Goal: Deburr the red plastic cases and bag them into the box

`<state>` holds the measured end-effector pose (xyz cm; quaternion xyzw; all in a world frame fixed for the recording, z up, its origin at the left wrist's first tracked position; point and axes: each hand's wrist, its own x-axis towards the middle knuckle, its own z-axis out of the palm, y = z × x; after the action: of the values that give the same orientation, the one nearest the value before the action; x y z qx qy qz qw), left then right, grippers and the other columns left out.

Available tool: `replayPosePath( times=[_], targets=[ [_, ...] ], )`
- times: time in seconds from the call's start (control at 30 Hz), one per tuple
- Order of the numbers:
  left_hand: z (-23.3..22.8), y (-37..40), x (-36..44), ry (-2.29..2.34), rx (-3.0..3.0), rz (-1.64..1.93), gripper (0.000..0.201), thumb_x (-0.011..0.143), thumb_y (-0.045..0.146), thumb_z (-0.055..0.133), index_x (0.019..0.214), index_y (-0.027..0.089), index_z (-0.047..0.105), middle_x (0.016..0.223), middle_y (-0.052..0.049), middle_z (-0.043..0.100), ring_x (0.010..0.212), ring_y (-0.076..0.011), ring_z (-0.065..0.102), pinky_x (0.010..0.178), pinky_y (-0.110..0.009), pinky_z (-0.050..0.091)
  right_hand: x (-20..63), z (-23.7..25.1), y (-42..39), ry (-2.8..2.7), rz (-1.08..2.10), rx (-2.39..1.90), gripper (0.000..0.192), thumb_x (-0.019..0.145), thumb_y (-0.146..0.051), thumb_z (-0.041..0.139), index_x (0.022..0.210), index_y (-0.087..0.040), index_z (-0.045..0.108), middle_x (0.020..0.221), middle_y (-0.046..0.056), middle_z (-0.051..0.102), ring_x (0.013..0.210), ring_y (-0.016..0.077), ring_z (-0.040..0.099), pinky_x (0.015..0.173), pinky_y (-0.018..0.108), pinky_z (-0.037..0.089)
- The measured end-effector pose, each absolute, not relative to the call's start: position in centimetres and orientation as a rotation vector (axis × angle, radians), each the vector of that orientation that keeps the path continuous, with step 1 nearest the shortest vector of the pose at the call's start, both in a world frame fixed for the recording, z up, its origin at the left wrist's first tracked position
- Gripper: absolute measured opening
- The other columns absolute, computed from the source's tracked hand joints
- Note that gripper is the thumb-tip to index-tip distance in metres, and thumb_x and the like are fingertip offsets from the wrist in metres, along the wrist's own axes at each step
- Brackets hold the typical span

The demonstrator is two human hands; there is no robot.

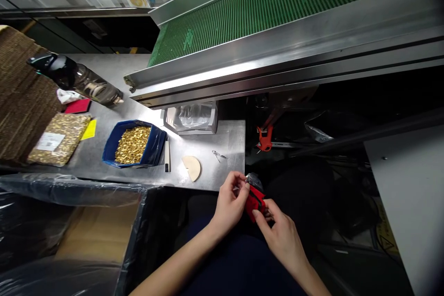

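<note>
Between my hands, over my lap, is a small red piece (255,201) with a black strip across it; its exact kind does not show. My left hand (233,196) pinches at its upper left end, beside a bit of clear plastic (255,180). The thumb and fingers of my right hand (277,226) are closed on its lower right edge. On the metal table near my left hand lie thin metal tweezers-like pieces (219,154), a pale wooden disc with a notch (192,168) and a narrow white-and-black tool (167,155).
A blue bin (111,145) holds many small gold-coloured parts. Nearby are a bag of similar parts (62,136), a water bottle (90,83) and a clear-lined tray (190,118). A green conveyor (243,14) crosses above. A plastic-lined box (97,231) stands lower left.
</note>
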<state>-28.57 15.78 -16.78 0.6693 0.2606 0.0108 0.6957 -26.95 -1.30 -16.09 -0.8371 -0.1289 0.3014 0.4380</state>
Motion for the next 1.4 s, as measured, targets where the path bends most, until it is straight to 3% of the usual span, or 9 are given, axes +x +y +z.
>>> replayPosePath(
  times=[0.13, 0.27, 0.37, 0.6, 0.9, 1.03, 1.17, 1.27, 1.4],
  targets=[
    [-17.1, 17.1, -29.3, 0.685, 1.759, 0.142, 0.033, 0.087, 0.036, 0.074, 0.11, 0.023, 0.054, 0.1, -0.002, 0.058, 0.085, -0.0166, 0.057, 0.073, -0.027, 0.046, -26.8, -15.9, -1.2, -0.279, 0.772, -2.067, 0.023, 0.101, -0.047, 0.052, 0.105, -0.026, 0.061, 0.092, 0.002, 0.078, 0.082, 0.021, 0.075, 0.077, 0.028, 0.056],
    [-17.3, 17.8, -29.6, 0.556, 1.803, -0.036, 0.013, 0.096, 0.034, 0.061, 0.097, 0.021, 0.061, 0.088, -0.001, 0.065, 0.077, -0.0162, 0.059, 0.07, -0.028, 0.046, -26.7, -15.7, -1.0, -0.281, 0.786, -2.084, 0.024, 0.101, -0.048, 0.052, 0.106, -0.026, 0.059, 0.091, 0.002, 0.076, 0.082, 0.0202, 0.074, 0.076, 0.027, 0.054],
    [-16.9, 17.4, -29.7, 0.515, 1.779, -0.047, 0.02, 0.101, 0.035, 0.055, 0.09, 0.02, 0.063, 0.083, -0.001, 0.067, 0.074, -0.0157, 0.059, 0.071, -0.028, 0.046, -26.7, -15.4, -1.1, -0.318, 0.744, -2.107, 0.024, 0.101, -0.048, 0.053, 0.106, -0.026, 0.059, 0.092, 0.001, 0.076, 0.082, 0.0195, 0.074, 0.076, 0.027, 0.053],
    [-14.6, 16.5, -30.5, 0.264, 1.681, -0.001, 0.014, 0.101, 0.029, 0.056, 0.092, 0.019, 0.061, 0.085, -0.001, 0.063, 0.077, -0.0147, 0.056, 0.074, -0.027, 0.045, -26.3, -14.3, -1.7, -0.464, 0.554, -2.25, 0.022, 0.105, -0.044, 0.048, 0.117, -0.028, 0.059, 0.105, 0.002, 0.076, 0.091, 0.022, 0.074, 0.078, 0.031, 0.052],
    [-12.9, 16.4, -31.8, 0.317, 1.595, 0.031, 0.013, 0.099, 0.028, 0.061, 0.092, 0.018, 0.065, 0.088, -0.003, 0.065, 0.08, -0.0157, 0.058, 0.077, -0.028, 0.047, -24.5, -13.1, 0.5, -0.834, 0.857, -2.308, 0.011, 0.105, -0.025, 0.047, 0.108, -0.026, 0.057, 0.097, 0.001, 0.073, 0.086, 0.0243, 0.071, 0.073, 0.034, 0.047],
    [-12.8, 17.9, -32.4, 0.555, 1.309, -0.012, 0.015, 0.097, 0.032, 0.064, 0.091, 0.019, 0.061, 0.079, 0.0, 0.061, 0.072, -0.0131, 0.055, 0.07, -0.026, 0.046, -23.7, -12.8, 2.3, -0.99, 0.872, -2.324, 0.014, 0.104, -0.038, 0.055, 0.104, -0.025, 0.061, 0.094, 0.001, 0.073, 0.089, 0.0251, 0.068, 0.078, 0.037, 0.048],
    [-13.4, 21.0, -33.5, 0.824, 0.948, 0.006, 0.021, 0.093, 0.038, 0.068, 0.093, 0.021, 0.056, 0.073, 0.004, 0.052, 0.064, -0.0121, 0.049, 0.059, -0.024, 0.042, -24.2, -13.7, 2.8, -1.187, 0.722, -2.308, 0.019, 0.094, -0.036, 0.073, 0.105, -0.024, 0.064, 0.1, 0.0, 0.074, 0.09, 0.0242, 0.066, 0.079, 0.039, 0.048],
    [-13.9, 23.6, -34.5, 0.914, 1.371, 0.046, 0.023, 0.09, 0.04, 0.072, 0.089, 0.02, 0.06, 0.073, 0.003, 0.055, 0.066, -0.0133, 0.049, 0.061, -0.024, 0.04, -25.2, -13.9, 2.3, -1.291, 0.402, -2.251, 0.012, 0.097, -0.011, 0.061, 0.103, -0.021, 0.065, 0.095, 0.001, 0.073, 0.084, 0.0202, 0.064, 0.076, 0.036, 0.046],
    [-13.4, 25.7, -34.7, 0.805, 1.854, -0.112, 0.022, 0.091, 0.041, 0.068, 0.085, 0.02, 0.065, 0.079, 0.0, 0.061, 0.071, -0.0163, 0.052, 0.065, -0.027, 0.04, -25.9, -12.8, 1.6, -1.279, 0.109, -2.027, 0.021, 0.095, -0.003, 0.055, 0.102, -0.019, 0.065, 0.096, 0.003, 0.071, 0.086, 0.0175, 0.063, 0.076, 0.033, 0.048]
  ],
)
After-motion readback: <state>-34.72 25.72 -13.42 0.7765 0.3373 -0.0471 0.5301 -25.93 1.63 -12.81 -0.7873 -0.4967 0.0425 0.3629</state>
